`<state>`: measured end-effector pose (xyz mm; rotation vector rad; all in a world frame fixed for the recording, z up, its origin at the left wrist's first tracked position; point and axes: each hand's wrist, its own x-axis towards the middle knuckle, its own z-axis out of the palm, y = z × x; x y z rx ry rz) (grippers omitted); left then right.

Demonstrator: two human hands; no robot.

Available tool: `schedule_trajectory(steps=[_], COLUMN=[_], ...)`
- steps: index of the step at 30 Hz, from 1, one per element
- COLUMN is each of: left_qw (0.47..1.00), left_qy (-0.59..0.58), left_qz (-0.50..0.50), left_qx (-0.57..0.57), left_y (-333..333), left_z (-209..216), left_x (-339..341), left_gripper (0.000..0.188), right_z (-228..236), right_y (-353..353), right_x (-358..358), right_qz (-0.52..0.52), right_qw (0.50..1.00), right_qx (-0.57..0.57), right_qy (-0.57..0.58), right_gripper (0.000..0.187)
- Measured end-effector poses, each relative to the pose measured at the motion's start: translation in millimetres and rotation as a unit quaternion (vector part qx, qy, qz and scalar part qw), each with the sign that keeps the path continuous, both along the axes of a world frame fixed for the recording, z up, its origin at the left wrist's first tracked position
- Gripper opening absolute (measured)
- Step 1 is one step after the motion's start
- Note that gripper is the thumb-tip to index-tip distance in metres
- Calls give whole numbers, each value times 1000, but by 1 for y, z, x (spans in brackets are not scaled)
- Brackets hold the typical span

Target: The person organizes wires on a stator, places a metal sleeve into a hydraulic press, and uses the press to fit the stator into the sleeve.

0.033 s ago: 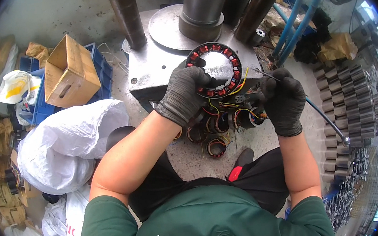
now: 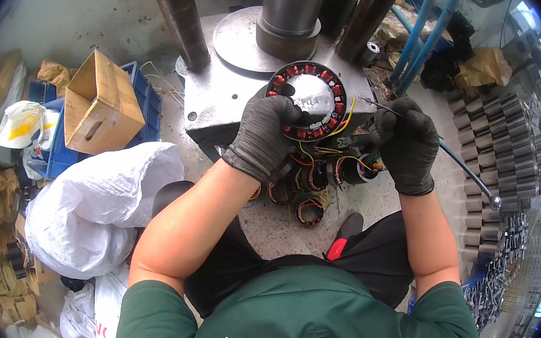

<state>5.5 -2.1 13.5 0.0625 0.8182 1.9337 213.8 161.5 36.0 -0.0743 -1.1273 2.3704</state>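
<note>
Black gloves cover both hands. My left hand (image 2: 264, 126) is closed on the near left rim of a stator (image 2: 340, 91), a black ring with red copper windings. Yellow and red lead wires (image 2: 349, 116) hang from its right side. The ring is held over the metal machine base (image 2: 216, 105). To its right, my right hand (image 2: 408, 150) is closed around a thin dark pointed tool (image 2: 386, 109), its tip near the wire ends. A rod with a ball end (image 2: 494, 202) runs out behind this hand; whether it joins the tool I cannot tell.
Several more stators (image 2: 309, 212) lie below the machine base. A steel cylinder (image 2: 295, 6) stands on the base between two columns (image 2: 182, 25). Left are a cardboard box (image 2: 104, 111), a blue crate (image 2: 151, 102) and a white sack (image 2: 98, 208). Stacked metal cylinders (image 2: 508, 142) stand right.
</note>
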Motion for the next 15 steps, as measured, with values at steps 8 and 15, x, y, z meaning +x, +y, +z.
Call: schedule_trajectory(steps=[8, 15], left_qw=[994, 988], left_qy=[104, 155], left_qz=[4, 4], left_qx=[12, 2], left_y=[-1, -1], left_z=[10, 21], left_x=[2, 9], left_gripper=[58, 68], right_z=[9, 11], right_y=[-8, -16], right_x=[6, 5], right_qz=[-111, -128], right_qw=[967, 938], right_qx=[213, 299], right_qy=[-84, -118], right_gripper=[32, 29])
